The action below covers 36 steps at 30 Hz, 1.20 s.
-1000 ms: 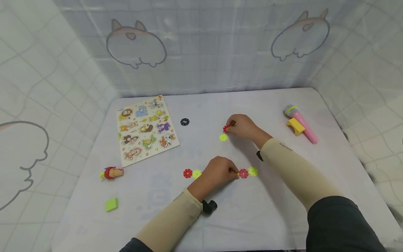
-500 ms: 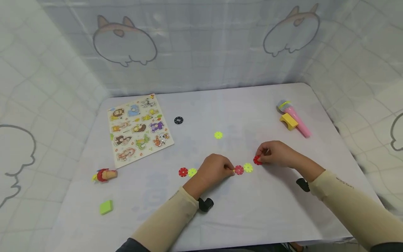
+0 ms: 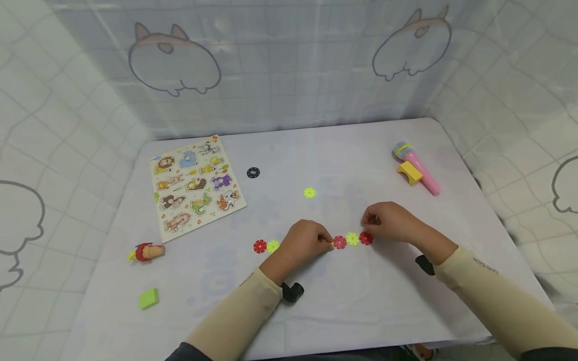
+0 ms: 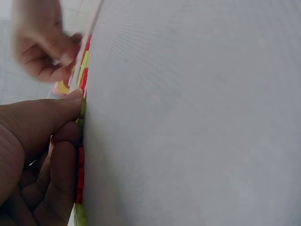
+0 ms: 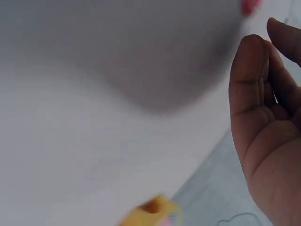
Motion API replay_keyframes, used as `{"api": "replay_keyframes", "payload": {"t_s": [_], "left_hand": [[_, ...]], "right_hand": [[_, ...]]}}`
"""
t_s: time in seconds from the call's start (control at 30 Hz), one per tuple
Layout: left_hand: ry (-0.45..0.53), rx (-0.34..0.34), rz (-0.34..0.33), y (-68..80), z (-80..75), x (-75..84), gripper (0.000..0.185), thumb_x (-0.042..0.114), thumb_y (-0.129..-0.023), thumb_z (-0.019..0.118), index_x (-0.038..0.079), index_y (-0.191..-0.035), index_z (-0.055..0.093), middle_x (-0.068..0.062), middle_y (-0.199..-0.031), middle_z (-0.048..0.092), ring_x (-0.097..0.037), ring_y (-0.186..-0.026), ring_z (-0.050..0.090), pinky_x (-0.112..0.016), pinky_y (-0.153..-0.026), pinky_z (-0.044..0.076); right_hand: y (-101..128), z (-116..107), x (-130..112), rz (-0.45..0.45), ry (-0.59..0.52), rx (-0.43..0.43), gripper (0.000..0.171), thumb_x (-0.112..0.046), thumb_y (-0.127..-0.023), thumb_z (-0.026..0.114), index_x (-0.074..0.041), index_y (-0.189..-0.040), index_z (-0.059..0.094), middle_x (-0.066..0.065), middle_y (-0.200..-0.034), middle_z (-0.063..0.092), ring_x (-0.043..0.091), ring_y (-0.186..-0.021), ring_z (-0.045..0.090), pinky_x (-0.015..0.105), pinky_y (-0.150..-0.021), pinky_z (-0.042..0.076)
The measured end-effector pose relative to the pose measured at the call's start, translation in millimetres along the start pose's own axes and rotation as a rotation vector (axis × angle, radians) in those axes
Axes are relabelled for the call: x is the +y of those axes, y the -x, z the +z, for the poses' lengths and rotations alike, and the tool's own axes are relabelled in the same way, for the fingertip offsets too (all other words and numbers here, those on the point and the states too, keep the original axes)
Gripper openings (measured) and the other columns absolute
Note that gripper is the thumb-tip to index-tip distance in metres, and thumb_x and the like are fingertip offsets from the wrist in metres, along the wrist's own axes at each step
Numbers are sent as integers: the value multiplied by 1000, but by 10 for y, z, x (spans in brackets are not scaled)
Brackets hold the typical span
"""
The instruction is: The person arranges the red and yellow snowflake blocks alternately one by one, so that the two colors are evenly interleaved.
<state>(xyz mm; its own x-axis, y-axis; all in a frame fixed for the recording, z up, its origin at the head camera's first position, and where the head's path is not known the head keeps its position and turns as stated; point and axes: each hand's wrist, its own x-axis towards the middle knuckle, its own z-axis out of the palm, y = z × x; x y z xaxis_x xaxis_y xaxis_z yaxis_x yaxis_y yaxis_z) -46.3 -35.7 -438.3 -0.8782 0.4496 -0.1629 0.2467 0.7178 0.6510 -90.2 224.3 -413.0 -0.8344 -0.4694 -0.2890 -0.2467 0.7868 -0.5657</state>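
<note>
A row of red and yellow-green notched plastic discs runs across the white table in the head view, its middle hidden by my left hand [image 3: 301, 245]. That hand's thumb and finger pinch a yellow-green disc [image 4: 83, 109] standing in the row. Past its fingertips come a red disc [image 3: 339, 242], another yellow-green disc [image 3: 352, 238] and a red end disc [image 3: 366, 238]. Just above this end disc is my right hand [image 3: 388, 220]; in the right wrist view its thumb and fingertip are parted with nothing between them. At the row's left end is a red disc [image 3: 260, 246].
One yellow-green disc [image 3: 309, 192] and a black chip [image 3: 253, 172] lie farther back. An animal puzzle board [image 3: 196, 193], a small toy figure [image 3: 150, 252] and a green block [image 3: 149, 299] are on the left. A pink microphone [image 3: 426, 178] and yellow arch block [image 3: 409, 173] lie right.
My right hand has carried a red disc from beside the lone yellow-green one to the row's right end and let go of it there. My left hand keeps its pinch.
</note>
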Motion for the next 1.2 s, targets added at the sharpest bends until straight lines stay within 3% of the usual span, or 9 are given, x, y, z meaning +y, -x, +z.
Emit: {"api": "replay_keyframes", "payload": {"t_s": [0.23, 0.37, 0.5, 0.9, 1.03, 1.2], "left_hand": [[-8, 4, 52, -13, 0, -37, 6, 19, -86, 87, 15, -91, 85, 14, -79, 72, -3, -77, 63, -22, -72, 50], [-15, 1, 85, -33, 39, -33, 7, 19, -86, 87, 15, -92, 85, 13, -80, 74, -2, -79, 64, -21, -73, 49], [-11, -1, 107, -46, 81, -7, 6, 20, -86, 87, 16, -90, 85, 15, -79, 74, 0, -79, 64, -20, -75, 49], [-5, 31, 95, -14, 23, -12, 6, 19, -86, 88, 15, -86, 84, 15, -75, 71, 2, -73, 61, -19, -70, 48], [-16, 33, 87, -18, 14, -33, 6, 20, -86, 87, 16, -87, 84, 16, -75, 71, 2, -73, 61, -19, -70, 48], [-38, 28, 79, -26, 16, -31, 7, 22, -86, 87, 16, -88, 84, 15, -78, 72, 1, -76, 62, -19, -71, 48]], "right_hand": [[-661, -120, -368, -61, 37, 28, 16, -19, -94, 78, -8, -105, 73, 2, -89, 66, 22, -84, 59, 38, -76, 51], [-1054, -44, -502, -92, 52, 4, 30, -23, -95, 77, -6, -119, 71, 4, -97, 67, 21, -89, 60, 39, -82, 50], [-1280, 55, -540, -94, 86, -20, 39, -23, -93, 79, -6, -126, 69, 5, -103, 66, 22, -95, 59, 39, -87, 50], [-1440, 139, -671, -88, 136, -23, 21, -19, -94, 79, -7, -108, 68, 5, -102, 61, 22, -95, 55, 38, -86, 48], [-1390, 117, -697, -77, 42, 0, 16, -13, -96, 76, -9, -107, 67, 6, -104, 66, 23, -97, 58, 38, -86, 50], [-1083, -27, -526, -57, -129, 39, 15, -9, -96, 73, -8, -110, 68, 7, -108, 68, 24, -97, 64, 36, -80, 54]]}}
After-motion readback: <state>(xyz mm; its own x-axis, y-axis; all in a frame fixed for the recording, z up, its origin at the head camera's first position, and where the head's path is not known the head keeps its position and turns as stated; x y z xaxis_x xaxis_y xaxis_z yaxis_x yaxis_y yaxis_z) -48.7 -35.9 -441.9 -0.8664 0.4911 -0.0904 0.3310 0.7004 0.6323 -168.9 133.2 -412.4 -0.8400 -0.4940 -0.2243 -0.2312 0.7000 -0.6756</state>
